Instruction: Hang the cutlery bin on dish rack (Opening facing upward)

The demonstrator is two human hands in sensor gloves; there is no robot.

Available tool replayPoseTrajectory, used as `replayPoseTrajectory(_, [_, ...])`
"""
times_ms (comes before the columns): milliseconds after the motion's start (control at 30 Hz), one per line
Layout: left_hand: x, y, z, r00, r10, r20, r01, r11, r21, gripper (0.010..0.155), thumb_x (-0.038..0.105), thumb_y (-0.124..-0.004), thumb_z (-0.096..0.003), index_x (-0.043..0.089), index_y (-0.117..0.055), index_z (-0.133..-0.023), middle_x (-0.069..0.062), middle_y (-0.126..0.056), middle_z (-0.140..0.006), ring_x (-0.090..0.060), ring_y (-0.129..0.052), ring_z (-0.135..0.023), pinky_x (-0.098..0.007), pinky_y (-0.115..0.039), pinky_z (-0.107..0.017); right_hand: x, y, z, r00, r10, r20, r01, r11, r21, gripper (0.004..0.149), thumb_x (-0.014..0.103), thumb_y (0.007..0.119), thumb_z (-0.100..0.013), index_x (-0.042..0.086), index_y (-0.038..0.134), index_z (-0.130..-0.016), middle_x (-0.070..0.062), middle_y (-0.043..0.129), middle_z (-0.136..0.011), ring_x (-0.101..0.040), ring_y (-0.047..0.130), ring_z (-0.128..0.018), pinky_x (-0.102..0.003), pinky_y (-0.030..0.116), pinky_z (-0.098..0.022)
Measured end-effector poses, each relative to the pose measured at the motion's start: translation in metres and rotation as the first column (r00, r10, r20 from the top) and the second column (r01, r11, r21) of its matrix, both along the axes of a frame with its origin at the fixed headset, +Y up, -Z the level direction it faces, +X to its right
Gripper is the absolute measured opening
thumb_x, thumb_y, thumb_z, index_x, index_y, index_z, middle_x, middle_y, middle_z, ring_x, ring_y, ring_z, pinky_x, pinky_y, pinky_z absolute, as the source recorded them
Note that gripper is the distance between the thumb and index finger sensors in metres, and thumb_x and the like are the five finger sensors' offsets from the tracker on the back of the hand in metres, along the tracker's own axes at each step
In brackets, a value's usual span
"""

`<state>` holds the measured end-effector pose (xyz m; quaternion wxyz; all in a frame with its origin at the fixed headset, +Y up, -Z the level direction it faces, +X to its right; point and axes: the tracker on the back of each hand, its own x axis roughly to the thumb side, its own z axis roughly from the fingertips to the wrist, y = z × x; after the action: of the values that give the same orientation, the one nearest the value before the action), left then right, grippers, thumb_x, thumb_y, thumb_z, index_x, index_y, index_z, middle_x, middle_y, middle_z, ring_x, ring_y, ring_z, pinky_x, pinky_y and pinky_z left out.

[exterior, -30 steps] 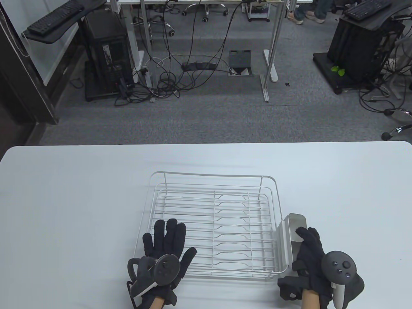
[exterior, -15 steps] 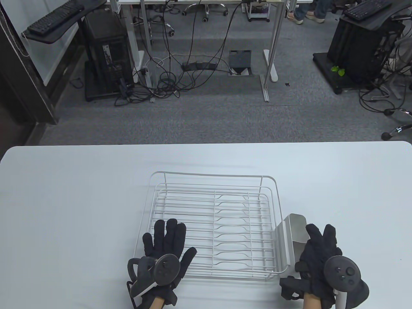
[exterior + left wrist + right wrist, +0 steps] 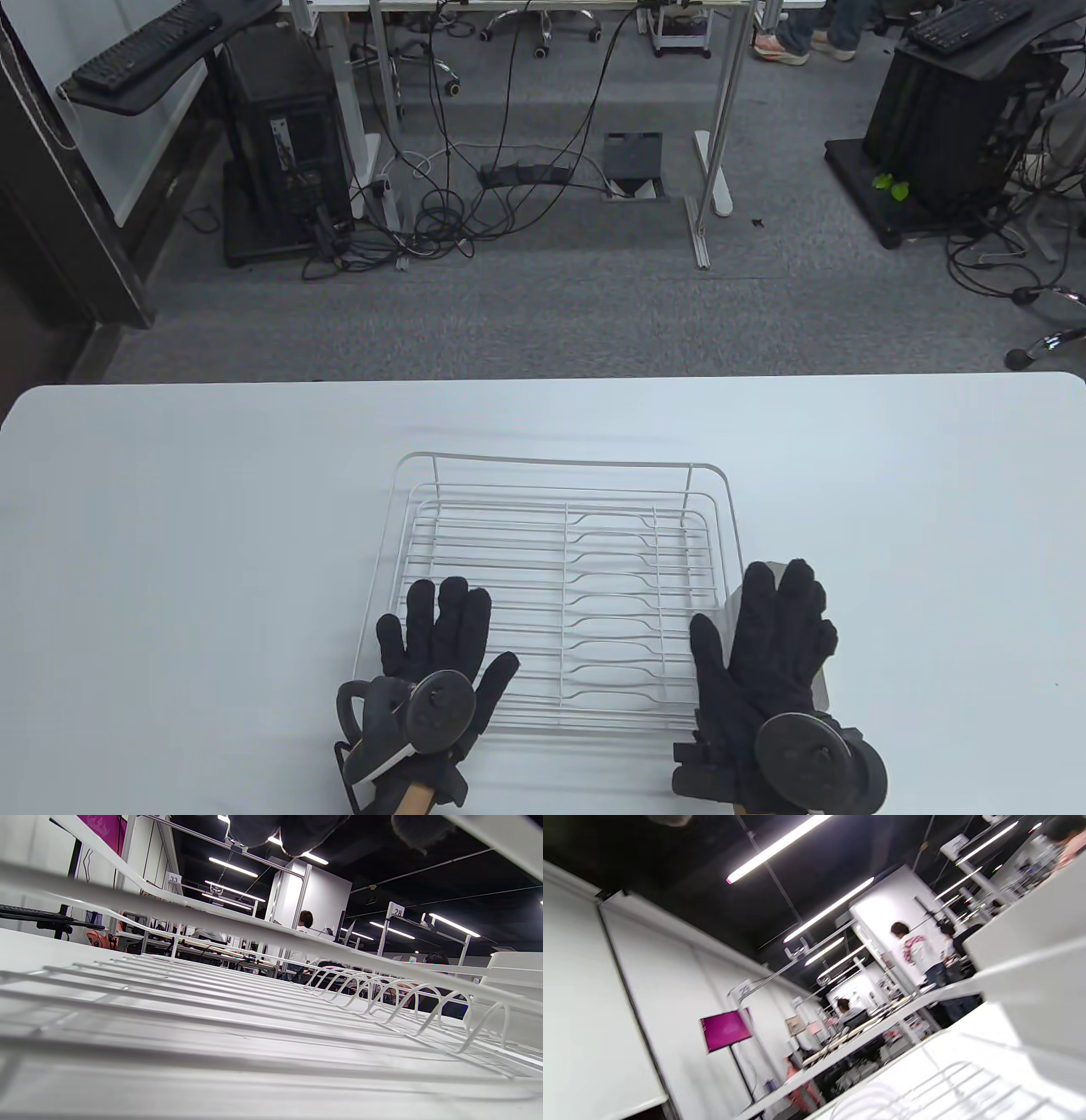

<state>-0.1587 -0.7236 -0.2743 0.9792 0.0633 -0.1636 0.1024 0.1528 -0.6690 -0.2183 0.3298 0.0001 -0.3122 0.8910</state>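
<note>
Since the earlier frame, the right hand has turned palm down and now lies flat over the cutlery bin, fingers spread wide, holding nothing. Only small bits of the shiny silver metal bin peek out around the glove. It sits at the right side of the white wire dish rack, near the table's front edge. The left hand rests flat and open on the rack's front left corner.
</note>
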Motion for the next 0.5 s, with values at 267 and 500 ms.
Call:
replayPoseTrajectory(267, [0.000, 0.000, 0.000, 1.000, 0.000, 0.000, 0.000, 1.000, 0.000, 0.076, 0.067, -0.047, -0.0593, 0.018, -0.039, -0.117, -0.014, -0.038, -0.122, -0.042, -0.031, -0.111, -0.069, -0.030, -0.071, -0.040, -0.015, -0.009, 0.965, 0.237, -0.110, -0.246, 0.965, -0.087, 0.071, 0.060, 0.061, -0.056, 0.025, 0.037, -0.113, -0.019, 0.024, -0.118, -0.051, 0.022, -0.104, -0.067, 0.013, -0.064])
replayPoseTrajectory(500, [0.000, 0.000, 0.000, 1.000, -0.001, 0.001, 0.001, 1.000, -0.001, 0.077, 0.067, -0.047, -0.0592, 0.018, -0.039, -0.118, -0.014, -0.038, -0.122, -0.042, -0.031, -0.111, -0.069, -0.030, -0.071, -0.060, -0.028, -0.015, 0.916, 0.376, -0.139, -0.397, 0.901, -0.174, 0.073, 0.064, 0.057, -0.055, 0.024, 0.038, -0.114, -0.020, 0.025, -0.118, -0.051, 0.023, -0.104, -0.068, 0.014, -0.063])
